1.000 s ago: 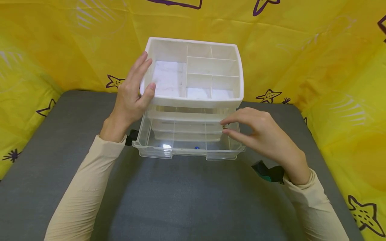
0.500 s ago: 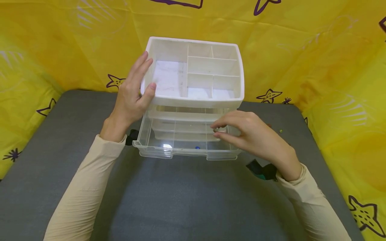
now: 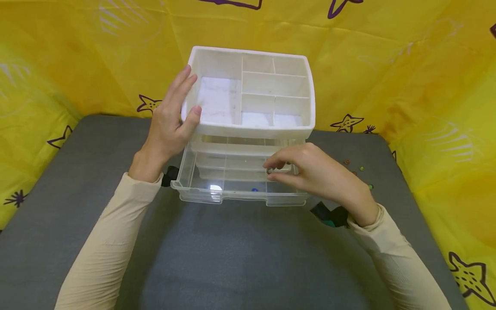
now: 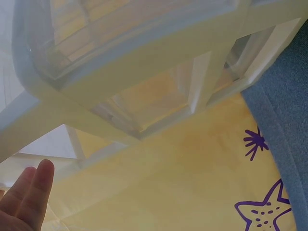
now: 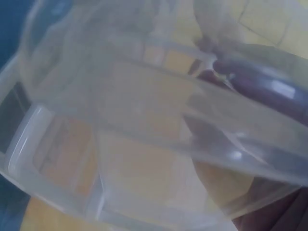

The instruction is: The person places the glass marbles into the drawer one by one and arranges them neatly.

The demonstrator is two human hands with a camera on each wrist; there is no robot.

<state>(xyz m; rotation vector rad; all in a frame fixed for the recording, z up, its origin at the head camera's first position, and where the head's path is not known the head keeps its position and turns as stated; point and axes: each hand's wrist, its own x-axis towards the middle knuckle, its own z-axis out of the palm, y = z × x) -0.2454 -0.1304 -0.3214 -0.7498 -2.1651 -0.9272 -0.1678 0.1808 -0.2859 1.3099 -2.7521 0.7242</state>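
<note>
A white drawer organizer (image 3: 248, 131) stands on the table, with a divided tray on top. Its clear drawer (image 3: 244, 196) is pulled out toward me, split into compartments. My left hand (image 3: 166, 116) rests against the organizer's left side, fingers straight, thumb at the tray's front corner. In the left wrist view, two straight fingertips (image 4: 38, 183) show beside the white frame. Above the drawer's right part, my right hand (image 3: 317, 172) pinches a small shiny bead (image 3: 270, 170) between thumb and fingers. A blue bead (image 3: 254, 190) lies in the drawer's middle compartment.
Several small beads lie on the dark table to the right, among them a green bead (image 3: 362, 168) and a brown bead (image 3: 346, 162). A yellow patterned cloth (image 3: 387, 64) rises behind and at the sides. The grey table (image 3: 232, 258) extends in front of the drawer.
My right hand has moved left and slightly down over the drawer with the bead, uncovering the beads on the table. The left hand has stayed against the organizer.
</note>
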